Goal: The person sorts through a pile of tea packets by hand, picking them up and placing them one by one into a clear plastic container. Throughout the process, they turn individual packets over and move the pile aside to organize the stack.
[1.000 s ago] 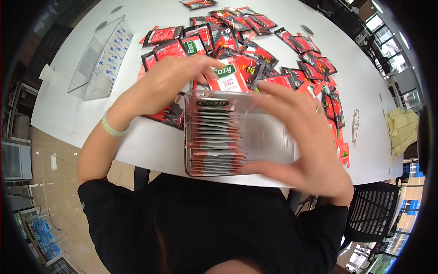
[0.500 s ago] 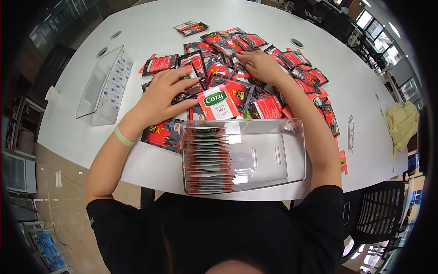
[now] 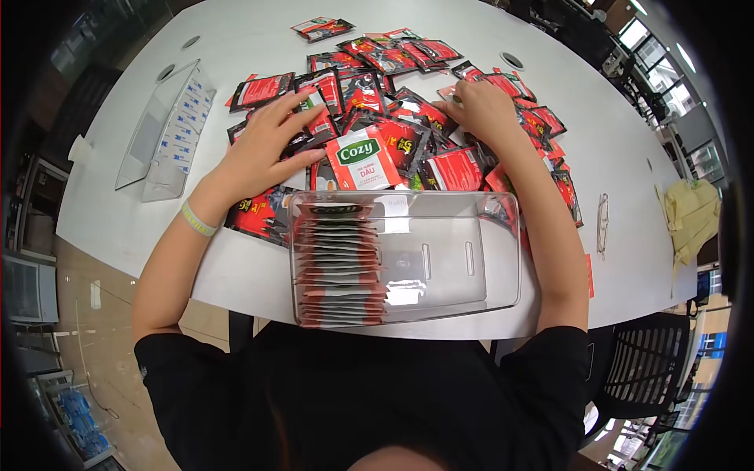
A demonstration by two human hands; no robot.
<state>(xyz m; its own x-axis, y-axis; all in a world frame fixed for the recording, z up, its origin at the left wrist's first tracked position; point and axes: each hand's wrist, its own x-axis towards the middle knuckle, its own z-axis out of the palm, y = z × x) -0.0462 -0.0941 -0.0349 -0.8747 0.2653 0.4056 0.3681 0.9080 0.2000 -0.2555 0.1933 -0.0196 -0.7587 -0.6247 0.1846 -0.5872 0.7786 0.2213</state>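
My left hand (image 3: 263,153) lies on the left part of a pile of red and black sachets, its fingers spread, nearest to a Cozy sachet (image 3: 317,118). My right hand (image 3: 481,110) is over the right part of the pile, fingers bent down at a red and white sachet (image 3: 449,93); whether they grip it is unclear. Between the hands a Cozy sachet (image 3: 363,162) lies face up. In front of the pile stands a clear plastic box (image 3: 448,304), with a row of upright sachets (image 3: 339,263) along its left side.
A second clear container (image 3: 161,141) with a patterned strip stands at the left. Glasses (image 3: 602,224) and a yellow cloth (image 3: 693,220) are at the right of the white table (image 3: 251,35). A black chair (image 3: 644,361) is at the lower right.
My right hand has shifted right across the pile and its fingers are more bent. My left hand remains spread over the left sachets. The whole view has shifted slightly.
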